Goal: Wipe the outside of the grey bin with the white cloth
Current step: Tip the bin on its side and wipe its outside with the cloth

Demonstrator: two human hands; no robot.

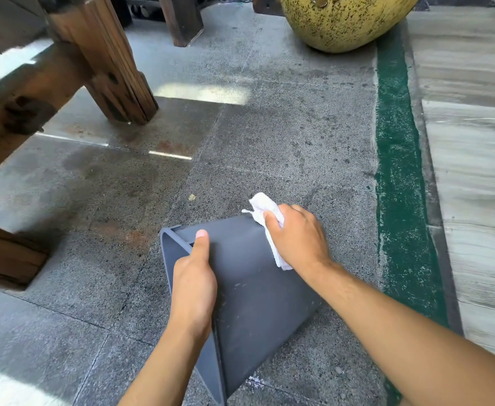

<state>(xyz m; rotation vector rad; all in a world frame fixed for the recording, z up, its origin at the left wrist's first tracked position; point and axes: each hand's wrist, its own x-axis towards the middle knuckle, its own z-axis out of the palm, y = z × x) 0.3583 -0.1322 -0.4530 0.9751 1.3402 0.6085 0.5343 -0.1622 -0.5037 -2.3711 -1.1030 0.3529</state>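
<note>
On the speckled stone floor (269, 127), with a dark wooden post (102, 63) standing far to the left, a yellow spotted pot (340, 22) far to the right and a green painted strip (398, 171) running down the right side, the grey bin (255, 294) lies tipped over near the middle, its open mouth facing left and its smooth side turned up. It looks like thin moulded plastic: light, fairly stiff, and probably slippery enough to skate on the stone under a push, so the rim seems the sound place to pin it. The left hand (193, 285) does just that, curled closed over the rim with the thumb lying flat on the outer wall. The right hand (296, 235) is spread palm down on the far upper edge of the bin, pressing the white cloth (265, 208) against it. The cloth is soft and bunched, spilling out beyond the fingertips and below the wrist.
</note>
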